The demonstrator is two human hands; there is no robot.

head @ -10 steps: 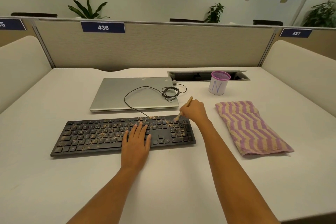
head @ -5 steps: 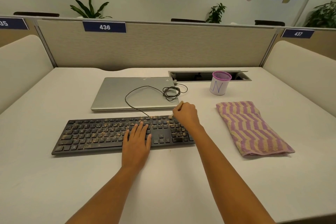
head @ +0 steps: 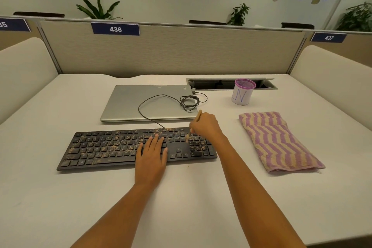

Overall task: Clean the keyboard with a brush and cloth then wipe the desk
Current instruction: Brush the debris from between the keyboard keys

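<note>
Black dusty flat keyboard mid white table: L hand flat on keys, R hand pinching thin wooden brush, tip swept inward from top-right corner, so brushing is prob. just started.

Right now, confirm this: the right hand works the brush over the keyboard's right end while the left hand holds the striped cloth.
Wrong on the left hand: the head view shows it resting flat on the keyboard, while the striped cloth lies untouched on the desk to the right. The right hand does work the brush over the keyboard's right end.
</note>
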